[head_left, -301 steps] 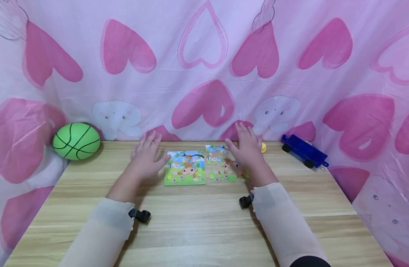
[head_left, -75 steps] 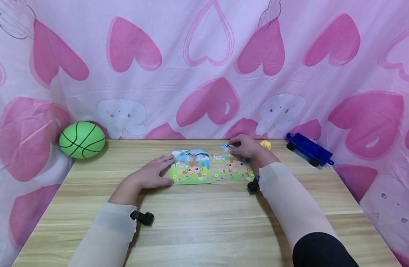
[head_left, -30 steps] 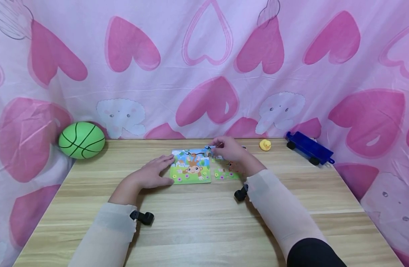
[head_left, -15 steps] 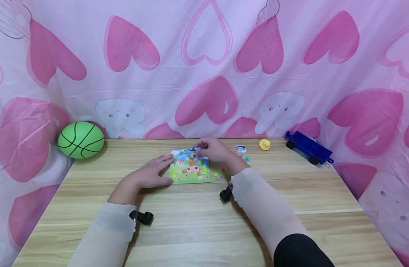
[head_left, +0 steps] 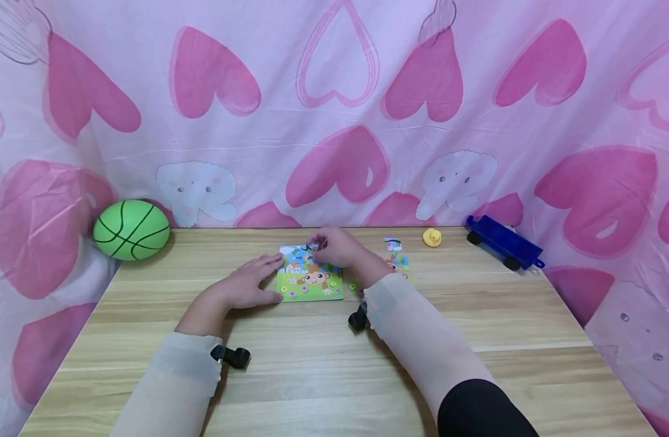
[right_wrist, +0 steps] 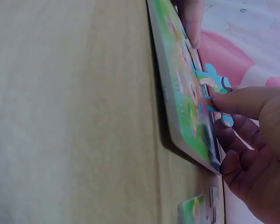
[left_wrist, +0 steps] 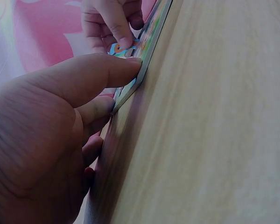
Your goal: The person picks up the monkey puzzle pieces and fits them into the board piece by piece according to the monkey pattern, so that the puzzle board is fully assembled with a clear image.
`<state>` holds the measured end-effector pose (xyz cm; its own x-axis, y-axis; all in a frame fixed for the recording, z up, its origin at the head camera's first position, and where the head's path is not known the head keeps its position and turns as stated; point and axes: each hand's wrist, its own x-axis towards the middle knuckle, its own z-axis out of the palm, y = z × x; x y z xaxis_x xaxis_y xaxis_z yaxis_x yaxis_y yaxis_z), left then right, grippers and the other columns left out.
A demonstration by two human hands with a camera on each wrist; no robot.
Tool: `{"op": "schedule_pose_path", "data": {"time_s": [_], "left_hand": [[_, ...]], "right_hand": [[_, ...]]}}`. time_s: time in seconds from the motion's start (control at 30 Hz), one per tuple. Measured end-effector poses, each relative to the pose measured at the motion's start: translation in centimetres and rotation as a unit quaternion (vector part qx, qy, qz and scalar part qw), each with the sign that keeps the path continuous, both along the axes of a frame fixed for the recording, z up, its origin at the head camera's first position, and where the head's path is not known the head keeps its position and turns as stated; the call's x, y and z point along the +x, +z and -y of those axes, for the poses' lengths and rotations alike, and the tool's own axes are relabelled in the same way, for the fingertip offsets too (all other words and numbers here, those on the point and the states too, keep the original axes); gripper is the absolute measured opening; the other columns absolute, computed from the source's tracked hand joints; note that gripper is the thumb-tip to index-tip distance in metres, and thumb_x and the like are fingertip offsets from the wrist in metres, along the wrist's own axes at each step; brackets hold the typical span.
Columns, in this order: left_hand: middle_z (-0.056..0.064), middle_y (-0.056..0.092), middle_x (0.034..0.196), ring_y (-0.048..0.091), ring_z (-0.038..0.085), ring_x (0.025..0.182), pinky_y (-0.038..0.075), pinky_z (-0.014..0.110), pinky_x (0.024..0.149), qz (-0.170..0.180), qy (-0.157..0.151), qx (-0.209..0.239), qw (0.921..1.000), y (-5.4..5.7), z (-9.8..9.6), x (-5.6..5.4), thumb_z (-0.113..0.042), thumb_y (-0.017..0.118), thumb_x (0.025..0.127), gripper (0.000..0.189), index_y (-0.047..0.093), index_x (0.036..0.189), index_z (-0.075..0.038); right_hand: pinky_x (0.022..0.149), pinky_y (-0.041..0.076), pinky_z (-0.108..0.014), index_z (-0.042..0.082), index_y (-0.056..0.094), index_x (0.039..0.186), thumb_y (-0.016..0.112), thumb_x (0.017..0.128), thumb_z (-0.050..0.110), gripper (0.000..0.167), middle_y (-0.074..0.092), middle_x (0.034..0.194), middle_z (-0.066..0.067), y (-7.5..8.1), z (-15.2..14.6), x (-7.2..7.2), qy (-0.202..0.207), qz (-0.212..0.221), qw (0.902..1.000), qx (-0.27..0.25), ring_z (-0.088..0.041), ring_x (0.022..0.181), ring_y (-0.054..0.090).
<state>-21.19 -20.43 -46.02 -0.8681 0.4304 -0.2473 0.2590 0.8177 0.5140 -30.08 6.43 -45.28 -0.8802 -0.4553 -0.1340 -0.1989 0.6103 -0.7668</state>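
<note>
The puzzle board (head_left: 312,292), with its monkey picture, lies flat near the back of the table. My left hand (head_left: 249,284) rests against its left side, fingers spread, with the thumb at the near corner. In the left wrist view the thumb of the left hand (left_wrist: 42,121) touches the board's edge. A blue puzzle piece (right_wrist: 213,78) with part of an orange and brown drawing is pinched between the thumb and fingers of my right hand (head_left: 340,247). This piece is tilted over the board's upper part, touching or just above it. My right hand covers the board's upper right.
Loose puzzle pieces (head_left: 393,244) lie right of the board, partly hidden by the right forearm. Farther right are a yellow toy duck (head_left: 431,237) and a blue toy wagon (head_left: 504,243). A green ball (head_left: 131,230) sits at the back left, before a pink heart-patterned curtain (head_left: 334,170).
My right hand has picked up a puzzle piece from the loose ones and carried it left over the board. The left hand has come to the board's left side and stayed there.
</note>
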Motion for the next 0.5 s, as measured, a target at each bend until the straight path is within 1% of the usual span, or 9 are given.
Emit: {"op": "schedule_pose_path", "data": {"time_s": [0.17,0.37,0.5], "left_hand": [[0.004,0.019,0.182,0.01,0.042,0.169,0.016,0.073,0.132,0.003,0.0,0.0,1.0,0.0,-0.02,-0.01,-0.053,0.073,0.094,0.094,0.029,0.171,-0.023],[0.003,0.019,0.182,0.01,0.042,0.169,0.015,0.073,0.132,0.003,0.0,0.002,1.0,0.0,-0.02,-0.04,-0.052,0.073,0.094,0.094,0.029,0.171,-0.022],[0.003,0.018,0.182,0.01,0.042,0.169,0.015,0.073,0.132,0.007,0.003,0.0,1.0,0.03,-0.12,-0.03,-0.052,0.073,0.094,0.094,0.029,0.171,-0.024]], "right_hand": [[0.098,0.057,-0.039,0.02,0.076,0.123,0.081,0.092,0.011,0.033,0.066,0.115,0.0,-0.45,0.2,-0.09,-0.002,-0.006,0.9999,0.011,-0.022,0.108,0.063],[0.105,0.056,-0.039,0.022,0.074,0.129,0.082,0.094,0.016,0.036,0.064,0.12,0.002,-0.71,0.3,-0.13,0.004,-0.027,0.9987,0.042,-0.019,0.113,0.061],[0.11,0.056,-0.04,0.019,0.073,0.132,0.083,0.093,0.018,0.04,0.065,0.123,0.001,-0.79,0.3,-0.21,0.008,-0.034,0.9981,0.051,-0.019,0.116,0.063]]}}
